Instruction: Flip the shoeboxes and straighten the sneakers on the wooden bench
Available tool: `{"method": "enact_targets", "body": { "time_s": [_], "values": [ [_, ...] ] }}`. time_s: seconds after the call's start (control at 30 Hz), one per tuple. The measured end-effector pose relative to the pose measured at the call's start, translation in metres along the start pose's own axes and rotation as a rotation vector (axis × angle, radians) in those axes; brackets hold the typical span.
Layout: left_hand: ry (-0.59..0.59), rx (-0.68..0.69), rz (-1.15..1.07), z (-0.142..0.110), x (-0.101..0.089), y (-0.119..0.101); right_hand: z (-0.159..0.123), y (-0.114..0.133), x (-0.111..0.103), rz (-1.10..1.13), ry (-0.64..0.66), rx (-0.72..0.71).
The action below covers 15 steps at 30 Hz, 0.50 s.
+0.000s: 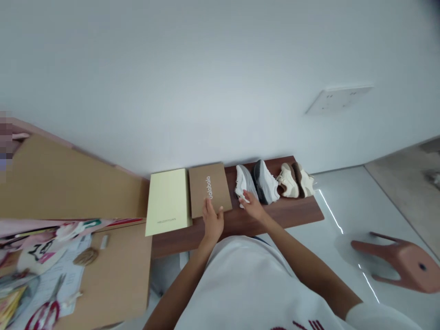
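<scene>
Open, empty left hand [213, 222] overlies brown cardboard box [202, 178] — likely light, stiff; grip sides — half-open right hand [253, 207] at adjacent white-grey shoe [245, 178], hold unclear.

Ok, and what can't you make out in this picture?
All in the head view:
- Brown box: its contents, hidden by its closed top; the start of its lettering, seemingly covered by the left hand.
- Grey-white shoe: part of its near end, behind the right hand.
- Scissors: handle ends, cut off by the bottom edge.
- Shirt print: cut off there too.
</scene>
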<state>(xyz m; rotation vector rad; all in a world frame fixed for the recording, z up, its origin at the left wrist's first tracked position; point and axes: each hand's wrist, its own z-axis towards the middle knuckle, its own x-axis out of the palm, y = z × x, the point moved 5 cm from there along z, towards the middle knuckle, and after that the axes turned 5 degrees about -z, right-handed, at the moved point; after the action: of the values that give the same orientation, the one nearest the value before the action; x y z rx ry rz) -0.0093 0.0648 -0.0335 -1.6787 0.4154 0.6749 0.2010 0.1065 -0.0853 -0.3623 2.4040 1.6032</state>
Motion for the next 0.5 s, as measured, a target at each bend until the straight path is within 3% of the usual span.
{"method": "enact_targets", "body": {
  "time_s": [0.13, 0.23, 0.37, 0.5],
  "values": [
    [0.107, 0.093, -0.100, 0.002, 0.031, -0.040, 0.005, -0.006, -0.067, -0.013, -0.087, 0.004],
    [0.157, 0.078, -0.150, 0.002, 0.057, -0.053, 0.012, -0.018, -0.109, -0.059, -0.134, 0.047],
    [0.230, -0.004, -0.175, 0.001, 0.100, -0.047, 0.019, -0.042, -0.146, -0.186, -0.170, 0.100],
    [0.264, -0.188, -0.151, 0.007, 0.138, -0.026, 0.030, -0.064, -0.162, -0.307, -0.085, 0.074]
  ]
}}
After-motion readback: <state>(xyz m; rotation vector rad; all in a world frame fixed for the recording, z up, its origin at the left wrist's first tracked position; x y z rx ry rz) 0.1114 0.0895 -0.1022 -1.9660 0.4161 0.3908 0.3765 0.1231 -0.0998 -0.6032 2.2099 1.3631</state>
